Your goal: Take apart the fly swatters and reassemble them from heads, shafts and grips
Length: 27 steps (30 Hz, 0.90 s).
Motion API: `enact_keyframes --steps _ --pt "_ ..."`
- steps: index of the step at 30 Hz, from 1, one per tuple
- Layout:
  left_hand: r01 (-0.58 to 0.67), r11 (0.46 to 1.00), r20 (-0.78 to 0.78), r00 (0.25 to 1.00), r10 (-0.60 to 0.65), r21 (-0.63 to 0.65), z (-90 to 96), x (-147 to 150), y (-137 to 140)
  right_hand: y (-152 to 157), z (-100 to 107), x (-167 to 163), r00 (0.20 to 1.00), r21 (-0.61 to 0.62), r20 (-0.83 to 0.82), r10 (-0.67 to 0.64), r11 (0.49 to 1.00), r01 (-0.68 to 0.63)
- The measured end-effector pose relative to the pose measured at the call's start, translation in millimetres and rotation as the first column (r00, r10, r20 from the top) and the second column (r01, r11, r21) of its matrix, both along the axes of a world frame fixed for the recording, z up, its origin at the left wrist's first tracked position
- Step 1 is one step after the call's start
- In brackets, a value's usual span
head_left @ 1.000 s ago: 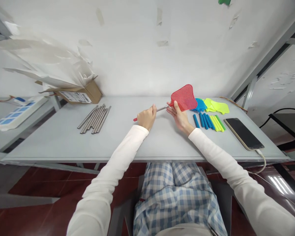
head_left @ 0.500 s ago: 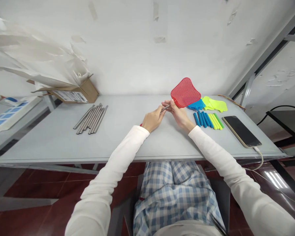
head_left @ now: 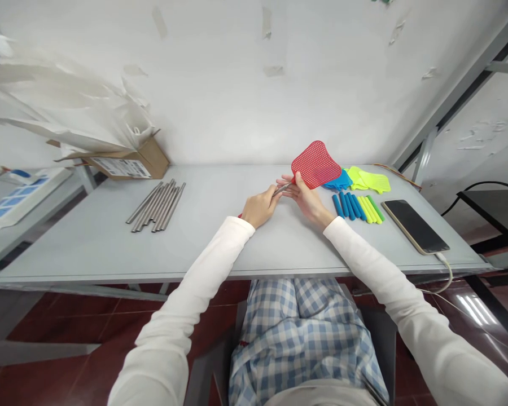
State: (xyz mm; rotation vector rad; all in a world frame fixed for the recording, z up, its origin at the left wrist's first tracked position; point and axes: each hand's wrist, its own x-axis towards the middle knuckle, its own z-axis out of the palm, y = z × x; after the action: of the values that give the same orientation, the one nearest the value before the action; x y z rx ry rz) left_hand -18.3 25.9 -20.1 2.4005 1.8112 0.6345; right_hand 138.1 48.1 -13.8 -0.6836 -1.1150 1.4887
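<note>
A fly swatter with a red perforated head [head_left: 315, 164] and a thin metal rod [head_left: 281, 188] is held above the table between both hands. My left hand [head_left: 259, 207] wraps round the rod's lower part, and a bit of red handle shows behind its wrist. My right hand [head_left: 305, 197] grips the neck of the red head, thumb on top, other fingers partly stretched out beneath. Just right of that hand lie several blue and yellow-green handle tubes [head_left: 350, 206]. Behind them are a blue swatter head [head_left: 340, 180] and yellow swatter heads [head_left: 369, 180].
Several metal tubes [head_left: 156, 207] lie in a bunch on the left of the grey table [head_left: 211, 254]. A cardboard box [head_left: 129, 162] stands at the back left. At the right edge rests a phone [head_left: 415, 226] with a white cable. A power strip [head_left: 23, 194] sits far left.
The red swatter head has dropped slightly and shifted a little left. Both hands keep their hold, with the right fingers a bit more spread.
</note>
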Motion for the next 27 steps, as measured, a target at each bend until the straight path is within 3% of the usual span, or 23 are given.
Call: enact_keyframes --steps 14,23,27 --pt "-0.005 0.999 -0.133 0.991 -0.001 -0.044 15.6 5 -1 19 6 18 0.986 0.048 0.019 -0.165 0.985 0.164" --pt "0.024 0.999 -0.299 0.954 -0.012 0.037 13.8 -38 1 44 21 81 0.914 0.000 -0.017 -0.405 0.914 0.406" --pt "-0.001 0.998 -0.342 0.939 0.025 0.070 12.4 -68 -4 48 28 119 0.846 0.045 -0.049 -0.531 0.845 0.533"
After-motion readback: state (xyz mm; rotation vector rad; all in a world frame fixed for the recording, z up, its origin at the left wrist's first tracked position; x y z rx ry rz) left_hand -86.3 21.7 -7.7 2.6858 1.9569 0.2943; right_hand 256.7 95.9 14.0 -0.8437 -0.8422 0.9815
